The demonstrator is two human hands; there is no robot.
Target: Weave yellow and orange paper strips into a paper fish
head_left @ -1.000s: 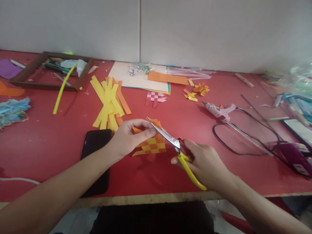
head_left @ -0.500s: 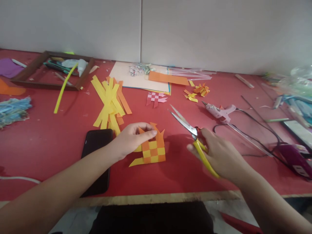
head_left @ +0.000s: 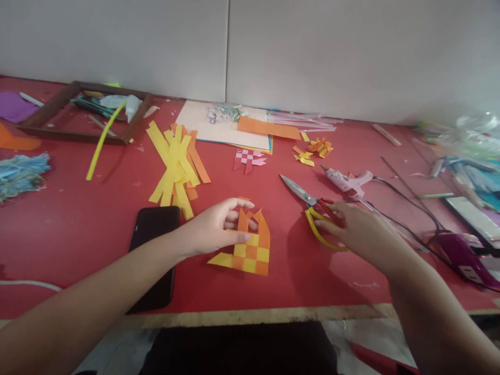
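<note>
My left hand (head_left: 219, 226) holds a woven paper fish (head_left: 252, 252) of orange and yellow strips, its thumb on the checkered weave and its fingers curled behind the upper strips. Pointed orange ends stand up at the top, and a yellow pointed strip sticks out to the lower left. To the right, my right hand (head_left: 351, 226) grips scissors (head_left: 300, 191) by their red and yellow handles. The blades are closed, pointing up and left, low over the red table. Yellow paper strips (head_left: 174, 161) lie in a heap beyond my left hand, with orange ones beneath.
A black phone (head_left: 154, 255) lies under my left forearm. A pink and white paper fish (head_left: 248, 159) and curled paper scraps (head_left: 320, 147) are farther back. At right are a pink glue gun (head_left: 347, 182) with its cord and a purple power block (head_left: 461, 255). A brown frame (head_left: 84, 136) stands back left.
The scissors have closed, and my right hand has shifted its hold on the handles, lowering them slightly rightward. The woven fish has moved a little down and right as my left fingers loosened.
</note>
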